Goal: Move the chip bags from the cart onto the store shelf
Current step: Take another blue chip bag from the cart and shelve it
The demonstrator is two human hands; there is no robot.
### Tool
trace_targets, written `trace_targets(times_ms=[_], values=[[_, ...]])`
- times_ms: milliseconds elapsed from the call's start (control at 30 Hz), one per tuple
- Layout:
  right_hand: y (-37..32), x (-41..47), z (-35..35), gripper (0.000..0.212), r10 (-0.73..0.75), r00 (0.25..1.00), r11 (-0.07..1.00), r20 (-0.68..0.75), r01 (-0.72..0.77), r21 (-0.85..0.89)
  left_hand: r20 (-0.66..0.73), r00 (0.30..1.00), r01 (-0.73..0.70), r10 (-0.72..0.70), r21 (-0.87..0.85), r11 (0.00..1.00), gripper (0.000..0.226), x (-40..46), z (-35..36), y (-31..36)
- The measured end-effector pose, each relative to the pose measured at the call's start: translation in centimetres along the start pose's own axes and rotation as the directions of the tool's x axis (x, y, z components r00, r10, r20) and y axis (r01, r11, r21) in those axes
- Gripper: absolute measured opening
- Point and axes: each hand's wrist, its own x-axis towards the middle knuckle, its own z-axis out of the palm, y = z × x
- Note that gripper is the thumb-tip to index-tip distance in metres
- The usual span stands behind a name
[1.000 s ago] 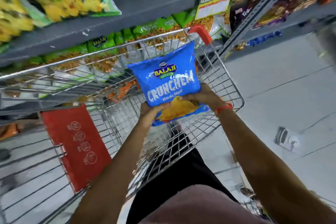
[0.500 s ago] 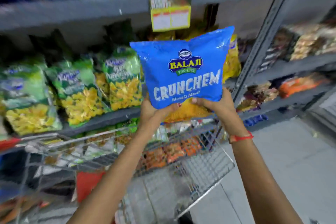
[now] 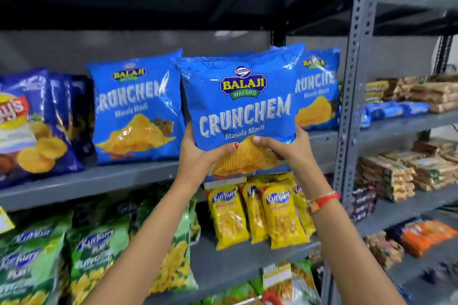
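Before the grey store shelf (image 3: pixel 99 181), the left hand (image 3: pixel 195 156) and right hand (image 3: pixel 290 151) clasped a blue chip bag (image 3: pixel 240 106) at its lower corners, fingers closed tight around it.

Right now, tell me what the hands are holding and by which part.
Both hands hold one blue Crunchem chip bag upright by its lower part: left hand at the bottom left, right hand at the bottom right, thumbs on the front.

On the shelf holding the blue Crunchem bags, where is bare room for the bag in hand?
Bare room: between the two standing blue Crunchem bags on the grey metal shelf, behind the held bag. Crowded: left, by dark-blue Lay's bags.
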Motion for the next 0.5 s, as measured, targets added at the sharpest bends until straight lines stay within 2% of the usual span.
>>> trace_targets(times_ms=[167, 267, 400, 500], values=[[-1.6, 5.9, 0.8, 0.043, -0.058, 0.998, 0.998, -0.017, 0.058, -0.004, -0.084, 0.996, -0.023, 0.026, 0.04, 0.999, 0.075, 5.5, 1.8, 1.1], [-0.6, 9.3, 1.3, 0.055, -0.066, 0.998, 0.998, -0.016, 0.066, 0.004, -0.2, 0.979, -0.012, 0.035, 0.114, 0.993, 0.076, 7.5, 3.2, 0.5], [2.1, 12.3, 2.0, 0.057, -0.038, 0.999, 0.999, -0.032, 0.038, 0.012, -0.302, 0.953, 0.093, -0.021, 0.229, 0.969, 0.079, 8.3, 4.9, -1.6], [4.7, 13.4, 2.3, 0.062, 0.011, 0.999, 1.0, -0.044, -0.01, 0.02, -0.327, 0.943, 0.152, -0.068, 0.24, 0.959, 0.079, 8.6, 5.6, -2.7]])
